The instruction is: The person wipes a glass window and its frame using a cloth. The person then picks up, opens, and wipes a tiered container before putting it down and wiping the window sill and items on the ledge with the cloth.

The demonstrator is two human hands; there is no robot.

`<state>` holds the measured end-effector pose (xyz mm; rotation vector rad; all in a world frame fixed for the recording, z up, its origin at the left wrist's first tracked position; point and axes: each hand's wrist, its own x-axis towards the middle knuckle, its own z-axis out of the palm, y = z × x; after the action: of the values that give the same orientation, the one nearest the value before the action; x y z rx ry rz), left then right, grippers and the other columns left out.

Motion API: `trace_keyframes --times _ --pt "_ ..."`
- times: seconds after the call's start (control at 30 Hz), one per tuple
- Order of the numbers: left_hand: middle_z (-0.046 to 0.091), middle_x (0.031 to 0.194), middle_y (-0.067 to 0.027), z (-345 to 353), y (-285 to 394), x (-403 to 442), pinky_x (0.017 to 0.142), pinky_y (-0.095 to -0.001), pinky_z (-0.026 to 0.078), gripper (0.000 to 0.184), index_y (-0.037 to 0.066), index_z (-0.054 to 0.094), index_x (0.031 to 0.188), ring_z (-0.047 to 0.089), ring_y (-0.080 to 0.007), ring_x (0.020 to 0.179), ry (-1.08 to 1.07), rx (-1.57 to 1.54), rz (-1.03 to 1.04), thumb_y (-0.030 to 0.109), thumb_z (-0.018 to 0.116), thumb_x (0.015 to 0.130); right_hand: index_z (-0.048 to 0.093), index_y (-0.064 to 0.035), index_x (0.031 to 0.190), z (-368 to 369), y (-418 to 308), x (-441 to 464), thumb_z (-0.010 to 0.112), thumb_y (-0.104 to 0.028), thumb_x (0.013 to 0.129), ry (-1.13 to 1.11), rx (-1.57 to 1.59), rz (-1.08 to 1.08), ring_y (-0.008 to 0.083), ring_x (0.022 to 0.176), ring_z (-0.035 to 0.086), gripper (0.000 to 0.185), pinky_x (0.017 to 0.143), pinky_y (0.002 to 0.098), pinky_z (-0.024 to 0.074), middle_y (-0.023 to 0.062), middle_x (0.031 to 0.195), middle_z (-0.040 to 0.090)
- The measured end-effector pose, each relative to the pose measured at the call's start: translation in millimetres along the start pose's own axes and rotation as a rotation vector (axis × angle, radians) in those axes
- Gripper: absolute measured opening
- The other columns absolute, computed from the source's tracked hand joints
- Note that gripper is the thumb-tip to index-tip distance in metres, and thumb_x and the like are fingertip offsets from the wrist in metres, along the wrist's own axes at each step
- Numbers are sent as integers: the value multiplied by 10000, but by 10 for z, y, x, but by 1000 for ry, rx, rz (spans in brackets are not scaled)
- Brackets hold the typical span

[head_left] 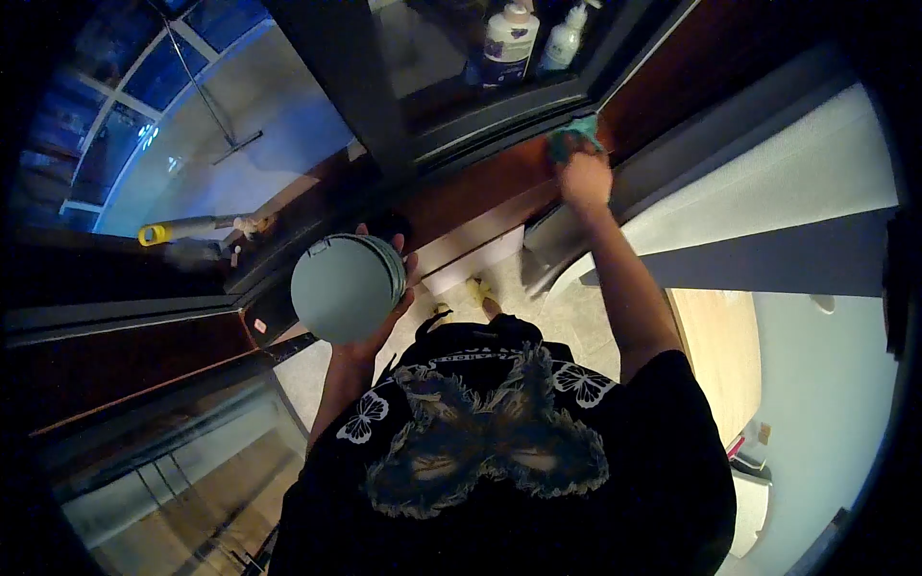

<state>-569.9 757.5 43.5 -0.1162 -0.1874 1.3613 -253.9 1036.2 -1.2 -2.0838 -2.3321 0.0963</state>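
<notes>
A round grey-green lidded container [346, 288] rests in my left hand [401, 288], whose fingers wrap round its right side. My right arm reaches forward to the far end of the dark red-brown sill [471, 192]. There my right hand [584, 178] presses a green cloth [576, 134] onto the sill beside the window frame's corner. Part of the cloth is hidden under the fingers.
Two bottles, a large one [509, 43] and a white pump bottle [567, 40], stand behind the dark-framed glass. A yellow-ended tube [182, 230] lies beyond the window at left. A pale curtain [768, 192] hangs at right.
</notes>
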Motion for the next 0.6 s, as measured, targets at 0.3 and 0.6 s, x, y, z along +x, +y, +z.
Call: trace_keyframes --times 0.3,0.6 --pt "268 1638 -186 -14 161 -261 1105 -704 342 664 321 283 1600 259 -429 1496 29 66 53 570 466 1012 674 -195 1265 -63 -1383 -1127 667 -229 827 -73 49 -575 384 1265 550 440 913 474 567 93 1510 487" --pt "269 1636 -204 79 234 -450 1143 -681 307 673 240 376 1561 255 -443 1491 80 26 9 588 461 991 591 -274 1405 148 -394 -408 627 -255 884 178 42 13 375 1176 603 522 974 425 536 45 1478 541"
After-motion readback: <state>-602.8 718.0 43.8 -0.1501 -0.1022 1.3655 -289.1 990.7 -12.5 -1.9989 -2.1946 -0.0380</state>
